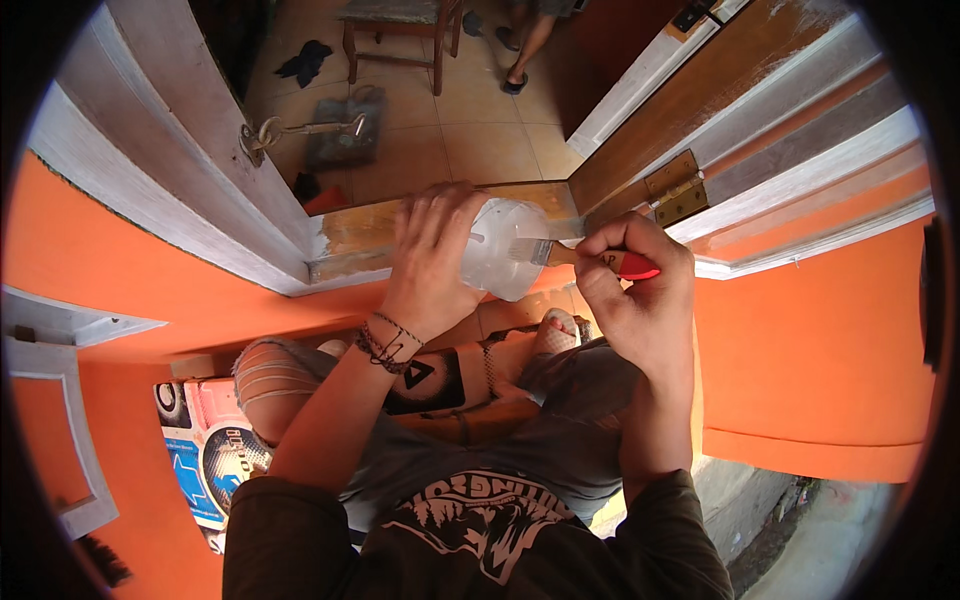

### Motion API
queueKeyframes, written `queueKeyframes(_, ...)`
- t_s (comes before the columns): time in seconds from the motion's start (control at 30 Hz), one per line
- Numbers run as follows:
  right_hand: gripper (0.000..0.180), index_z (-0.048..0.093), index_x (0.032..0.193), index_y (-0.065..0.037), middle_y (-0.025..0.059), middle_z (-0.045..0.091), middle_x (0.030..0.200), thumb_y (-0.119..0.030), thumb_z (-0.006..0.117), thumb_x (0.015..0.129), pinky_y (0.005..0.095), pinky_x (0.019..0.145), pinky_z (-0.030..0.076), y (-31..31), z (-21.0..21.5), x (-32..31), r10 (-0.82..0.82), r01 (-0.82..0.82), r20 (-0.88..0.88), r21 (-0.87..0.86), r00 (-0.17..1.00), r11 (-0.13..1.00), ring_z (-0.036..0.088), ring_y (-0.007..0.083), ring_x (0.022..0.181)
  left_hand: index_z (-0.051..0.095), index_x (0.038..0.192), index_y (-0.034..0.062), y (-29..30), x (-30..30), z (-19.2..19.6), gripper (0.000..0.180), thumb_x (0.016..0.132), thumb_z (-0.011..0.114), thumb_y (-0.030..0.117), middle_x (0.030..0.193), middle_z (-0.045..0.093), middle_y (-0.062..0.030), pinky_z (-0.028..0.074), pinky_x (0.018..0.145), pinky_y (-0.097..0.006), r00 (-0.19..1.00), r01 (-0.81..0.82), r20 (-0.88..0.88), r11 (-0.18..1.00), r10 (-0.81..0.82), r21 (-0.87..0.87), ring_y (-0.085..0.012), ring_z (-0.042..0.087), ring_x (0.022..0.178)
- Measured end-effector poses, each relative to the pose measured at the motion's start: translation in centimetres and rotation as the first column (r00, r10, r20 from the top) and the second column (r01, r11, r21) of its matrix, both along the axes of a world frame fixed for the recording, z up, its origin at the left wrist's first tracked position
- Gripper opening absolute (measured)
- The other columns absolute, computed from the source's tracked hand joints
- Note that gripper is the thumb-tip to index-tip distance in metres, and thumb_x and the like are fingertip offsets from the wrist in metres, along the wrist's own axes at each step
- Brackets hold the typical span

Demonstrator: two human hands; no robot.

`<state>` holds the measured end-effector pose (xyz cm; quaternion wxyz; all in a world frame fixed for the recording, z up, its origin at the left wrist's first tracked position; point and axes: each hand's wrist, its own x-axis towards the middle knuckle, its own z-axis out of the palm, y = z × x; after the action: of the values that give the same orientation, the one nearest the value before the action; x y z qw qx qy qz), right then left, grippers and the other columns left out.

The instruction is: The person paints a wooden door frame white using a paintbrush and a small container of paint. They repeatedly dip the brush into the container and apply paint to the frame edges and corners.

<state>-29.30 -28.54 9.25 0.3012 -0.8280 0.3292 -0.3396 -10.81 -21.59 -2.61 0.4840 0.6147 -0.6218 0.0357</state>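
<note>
Where hands (540, 265) overlap — paintbrush (590, 257) bristles, cup (505, 262) half hidden.

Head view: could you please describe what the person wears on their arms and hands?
Both forearms are bare, with dark sleeves pushed up near the elbows. The left hand has several thin dark cord bracelets at the wrist. The right hand wears nothing visible: no glove, ring or watch.

I spot one printed package (205, 455) at the lower left of the frame, lying flat below my bent knee: a rectangular carton or sheet, pink at the top, blue beneath, with round black-and-white graphics.
</note>
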Motion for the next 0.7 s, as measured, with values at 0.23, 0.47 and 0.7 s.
queueKeyframes(0.23, 0.009, 0.067, 0.079, 0.001, 0.0156, 0.067, 0.075, -0.004, 0.071, 0.074, 0.0348, 0.063, 0.054, 0.02, -0.17, 0.12, -0.054, 0.054, -0.118, 0.001, 0.992, 0.999, 0.068, 0.0281, 0.067, 0.053, 0.131, 0.0071, -0.03, -0.15, -0.16, 0.08, 0.058, 0.086, 0.008, 0.13, 0.057, -0.0147, 0.039, 0.103, -0.049, 1.0, -0.022, 0.011, 1.0, 0.022, -0.015, -0.0376, 0.052, 0.121)
queueKeyframes(0.47, 0.008, 0.068, 0.082, 0.001, 0.0122, 0.07, 0.073, -0.003, 0.071, 0.075, 0.0331, 0.065, 0.055, 0.0, -0.3, 0.36, -0.005, 0.007, -0.054, 0.035, 0.999, 0.999, 0.07, 0.0235, 0.067, 0.051, 0.132, 0.0068, -0.22, 0.02, -0.4, 0.083, 0.057, 0.087, 0.009, 0.129, 0.055, -0.0146, 0.036, 0.107, -0.05, 1.0, 0.002, -0.023, 1.0, -0.002, -0.001, -0.0369, 0.05, 0.125)
queueKeyframes(0.7, 0.021, 0.07, 0.09, 0.002, 0.0125, 0.071, 0.071, -0.018, 0.077, 0.091, 0.0293, 0.059, 0.052, -0.4, -1.05, 0.46, -0.067, 0.07, -0.045, 0.062, 0.997, 0.996, 0.066, 0.0145, 0.062, 0.052, 0.132, 0.0068, -0.24, 0.06, -0.06, 0.08, 0.059, 0.086, 0.007, 0.129, 0.056, -0.0142, 0.036, 0.107, -0.051, 1.0, -0.021, -0.017, 1.0, 0.021, -0.008, -0.0364, 0.051, 0.123)
